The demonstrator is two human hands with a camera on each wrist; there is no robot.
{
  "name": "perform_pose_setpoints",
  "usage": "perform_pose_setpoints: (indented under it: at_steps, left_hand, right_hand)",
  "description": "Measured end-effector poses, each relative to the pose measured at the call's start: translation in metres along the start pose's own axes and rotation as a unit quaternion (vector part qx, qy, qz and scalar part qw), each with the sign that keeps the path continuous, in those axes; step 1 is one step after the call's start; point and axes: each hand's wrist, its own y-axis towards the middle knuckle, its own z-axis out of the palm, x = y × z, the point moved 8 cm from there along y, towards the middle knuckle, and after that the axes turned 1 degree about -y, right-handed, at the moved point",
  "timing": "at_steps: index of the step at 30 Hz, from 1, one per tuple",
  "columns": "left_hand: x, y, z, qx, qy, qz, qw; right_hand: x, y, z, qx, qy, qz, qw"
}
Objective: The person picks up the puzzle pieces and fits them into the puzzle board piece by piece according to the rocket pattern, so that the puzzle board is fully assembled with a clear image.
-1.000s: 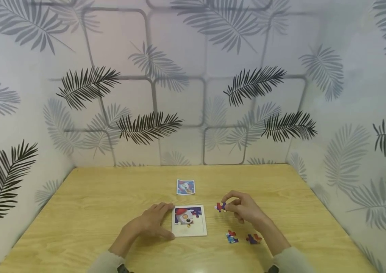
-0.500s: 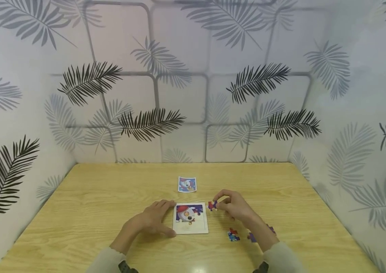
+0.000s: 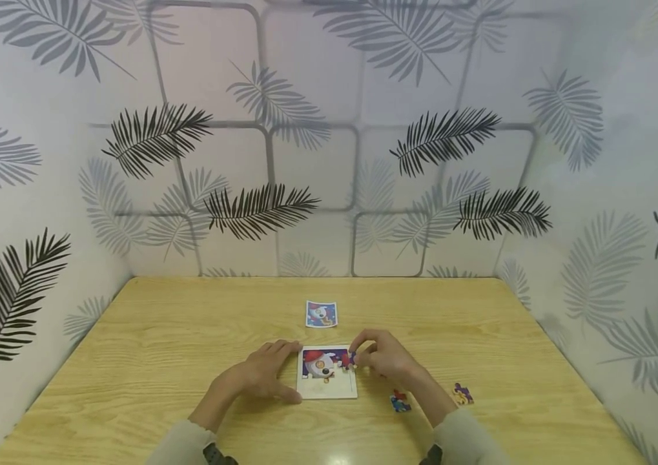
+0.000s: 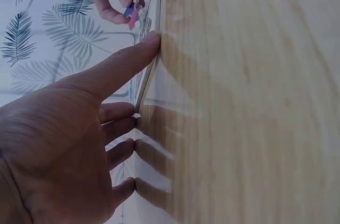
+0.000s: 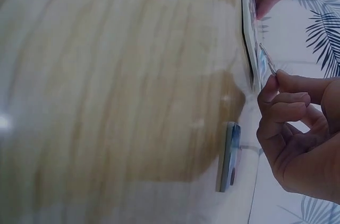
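A square white puzzle board [image 3: 329, 391] lies mid-table, its upper part filled with a picture of a white dog in a red hat. My left hand [image 3: 265, 376] rests on the table at the board's left side, fingers spread, with thumb and index finger touching its edge. Over the board's right side, my right hand [image 3: 389, 360] pinches a small red-and-purple jigsaw piece [image 4: 134, 14] between thumb and index finger. In the right wrist view this piece [image 5: 269, 60] is tilted, close over the board.
A picture card [image 3: 321, 314] of the same dog lies behind the board. Loose jigsaw pieces lie to the right: a blue-and-red one [image 3: 400, 401] by the right forearm and a purple-and-yellow one [image 3: 462, 394] beyond it. Patterned walls enclose the wooden table [image 3: 201, 323].
My right hand has moved left with the pinched jigsaw piece, from beside the board to over its right side. The left hand stays at the board's left edge.
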Motion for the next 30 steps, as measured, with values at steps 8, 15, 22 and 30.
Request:
perform_pose_setpoints:
  at_steps: [8,15,22,30]
  left_hand:
    - [0.000,0.000,0.000,-0.002,0.000,-0.003,1.0000]
    - [0.000,0.000,0.000,0.000,0.004,-0.006,1.0000]
    - [0.001,0.000,0.002,-0.004,0.008,-0.002,1.0000]
    - [-0.001,-0.001,0.000,-0.007,0.005,-0.008,0.9999]
  right_hand:
    - [-0.002,0.005,0.006,-0.007,-0.037,0.011,0.9992]
    - [0.000,0.004,0.008,0.001,-0.025,0.011,0.9996]
    - [0.003,0.004,0.014,-0.008,-0.073,-0.019,0.9971]
    - [0.020,0.003,0.021,-0.028,-0.169,-0.093,0.9808]
